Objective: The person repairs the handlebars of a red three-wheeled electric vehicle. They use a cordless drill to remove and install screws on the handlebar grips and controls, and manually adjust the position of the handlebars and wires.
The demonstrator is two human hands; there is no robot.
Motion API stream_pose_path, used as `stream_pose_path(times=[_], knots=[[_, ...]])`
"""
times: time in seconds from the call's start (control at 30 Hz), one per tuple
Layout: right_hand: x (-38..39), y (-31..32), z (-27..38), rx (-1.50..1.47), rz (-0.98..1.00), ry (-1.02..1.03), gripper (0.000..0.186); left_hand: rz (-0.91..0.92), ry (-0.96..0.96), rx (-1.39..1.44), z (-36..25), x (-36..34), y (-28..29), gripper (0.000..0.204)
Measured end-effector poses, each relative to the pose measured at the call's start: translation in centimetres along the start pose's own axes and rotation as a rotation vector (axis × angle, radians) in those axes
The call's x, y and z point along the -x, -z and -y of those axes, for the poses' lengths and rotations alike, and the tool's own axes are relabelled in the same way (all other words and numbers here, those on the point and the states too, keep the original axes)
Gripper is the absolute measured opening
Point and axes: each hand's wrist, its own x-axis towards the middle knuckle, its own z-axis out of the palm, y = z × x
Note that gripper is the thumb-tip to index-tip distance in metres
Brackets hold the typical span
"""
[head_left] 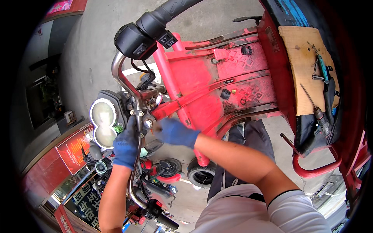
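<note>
My left hand (126,149), in a blue glove, reaches up between the round twin-dial instrument cluster (104,116) and the chrome handlebar (136,163). Its fingers are pressed together beside the bar, and their tips are partly hidden. Just right of the handlebar clamp bolt (148,123) is my right hand (176,133), also gloved in blue. Its fingers curl toward the clamp, slightly blurred; what they grip cannot be made out. Black cables (147,75) hang below the bar near the far switch housing (135,40).
A red tricycle frame and floor (194,75) spread to the right. On its seat, a cardboard sheet (297,70) carries a screwdriver (309,96), a teal-handled tool (323,70) and small screws. A power drill (322,121) lies beside it. A tyre (202,174) and parked vehicles stand below.
</note>
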Motion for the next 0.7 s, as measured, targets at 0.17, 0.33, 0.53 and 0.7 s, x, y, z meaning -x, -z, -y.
stream_pose_path(times=[0.17, 0.33, 0.53, 0.7], knots=[[0.9, -6.0, -0.4, -0.041, -0.111, -0.006, 0.023, 0.032, 0.015, 0.095, -0.5, -1.1, -0.2, 0.049], [0.7, -1.1, -1.9, -0.155, -0.289, -0.145, 0.023, -0.14, 0.092, 0.37, -0.2, 0.5, -0.7, 0.029], [-2.6, 1.3, -4.2, -0.21, -0.323, -0.156, 0.022, -0.126, 0.14, 0.306, -0.4, -0.5, -1.5, 0.029], [-6.5, 1.1, -4.4, -0.007, -0.32, 0.071, 0.031, -0.117, 0.273, 0.435, -0.9, -1.5, -2.5, 0.031]])
